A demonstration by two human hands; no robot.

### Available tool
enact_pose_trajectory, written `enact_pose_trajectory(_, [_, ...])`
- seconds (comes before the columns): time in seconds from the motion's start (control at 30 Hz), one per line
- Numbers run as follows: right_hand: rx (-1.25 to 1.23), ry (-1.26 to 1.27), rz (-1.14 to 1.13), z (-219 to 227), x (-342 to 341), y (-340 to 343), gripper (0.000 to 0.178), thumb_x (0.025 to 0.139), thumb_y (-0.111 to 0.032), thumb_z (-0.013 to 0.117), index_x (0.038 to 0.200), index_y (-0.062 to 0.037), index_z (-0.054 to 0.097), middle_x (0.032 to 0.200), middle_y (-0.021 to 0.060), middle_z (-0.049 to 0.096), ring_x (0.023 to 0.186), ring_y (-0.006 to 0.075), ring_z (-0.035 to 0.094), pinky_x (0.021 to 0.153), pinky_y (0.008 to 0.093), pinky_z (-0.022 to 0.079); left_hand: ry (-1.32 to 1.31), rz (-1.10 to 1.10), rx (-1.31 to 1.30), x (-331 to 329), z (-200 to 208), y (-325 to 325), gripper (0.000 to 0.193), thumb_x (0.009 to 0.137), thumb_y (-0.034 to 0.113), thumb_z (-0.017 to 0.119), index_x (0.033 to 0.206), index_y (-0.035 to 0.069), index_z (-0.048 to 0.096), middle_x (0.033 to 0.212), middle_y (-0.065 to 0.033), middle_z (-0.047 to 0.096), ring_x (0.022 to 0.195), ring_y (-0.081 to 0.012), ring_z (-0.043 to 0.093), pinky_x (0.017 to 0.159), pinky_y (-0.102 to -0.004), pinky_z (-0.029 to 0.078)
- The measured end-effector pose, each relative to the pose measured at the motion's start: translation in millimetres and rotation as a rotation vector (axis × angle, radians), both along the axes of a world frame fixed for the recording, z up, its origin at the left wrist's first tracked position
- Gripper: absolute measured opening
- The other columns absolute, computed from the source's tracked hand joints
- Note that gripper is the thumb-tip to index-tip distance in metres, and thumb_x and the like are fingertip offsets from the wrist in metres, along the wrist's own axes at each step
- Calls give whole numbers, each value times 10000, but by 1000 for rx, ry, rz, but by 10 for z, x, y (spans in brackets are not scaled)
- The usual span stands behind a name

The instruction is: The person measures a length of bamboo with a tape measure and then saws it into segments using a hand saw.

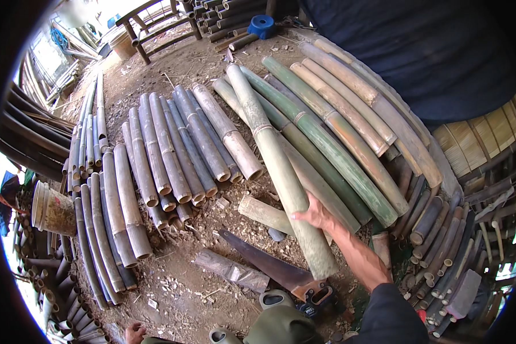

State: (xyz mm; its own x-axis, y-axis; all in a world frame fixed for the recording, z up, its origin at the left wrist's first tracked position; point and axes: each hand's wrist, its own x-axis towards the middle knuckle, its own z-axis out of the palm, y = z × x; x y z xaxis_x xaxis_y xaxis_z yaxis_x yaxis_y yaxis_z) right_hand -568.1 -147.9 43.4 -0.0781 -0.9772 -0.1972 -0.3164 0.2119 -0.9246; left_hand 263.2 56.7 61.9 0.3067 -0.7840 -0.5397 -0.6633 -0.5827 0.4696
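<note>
My right hand (pixel 317 214) is closed round the lower part of a pale bamboo pole (pixel 272 155). The pole slants from far left to near right across other bamboo. Beneath its near end lies a hand saw (pixel 269 261), its dark blade pointing left and its handle (pixel 312 295) near my knee. A short pale bamboo piece (pixel 264 213) lies partly under the pole, and a weathered log (pixel 232 269) rests left of the saw. Only part of my left hand (pixel 135 332) shows at the lower edge, near the ground; its fingers are too hidden to read.
Rows of grey-brown bamboo lengths (pixel 166 143) lie on the left, and green ones (pixel 332 149) on the right. A dirty bucket (pixel 53 209) stands far left. At the back are a blue plastic stool (pixel 261 26) and a bamboo frame (pixel 160 28). Chips litter the dirt floor.
</note>
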Motion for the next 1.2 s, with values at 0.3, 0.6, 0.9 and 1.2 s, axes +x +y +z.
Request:
enact_pose_trajectory(0.3, [174,655,-50,-200,-188,2,970,703,-283,843,1507,-82,338,1337,233,500,1215,328,516,1029,443,449,-28,29,114,-146,-32,-191,392,786,146,693,1100,-79,625,821,-107,668,726,-177,660,650,-311,533])
enact_pose_trajectory(0.6, [-338,967,-747,-153,-1371,-494,573,747,-86,722,1286,-67,529,1257,180,499,1168,323,496,952,436,465,-113,-40,130,-496,281,-1083,410,819,174,687,1141,-69,613,900,-117,665,798,-187,656,711,-318,529])
enact_pose_trajectory(0.9, [590,1284,-1017,717,-4165,927,1087,709,-208,793,1568,-159,129,1595,168,241,1459,382,249,1182,456,256,-159,-71,200,-673,355,-1553,429,851,201,681,1183,-60,602,980,-126,663,871,-197,653,772,-326,525])
enact_pose_trajectory(1.2, [612,1292,-797,897,-4011,1098,978,546,-347,934,1332,-71,422,1373,148,393,1312,377,377,1087,458,394,-141,-60,182,-662,284,-1478,448,883,228,674,1224,-50,590,1060,-135,661,944,-207,650,833,-333,521])
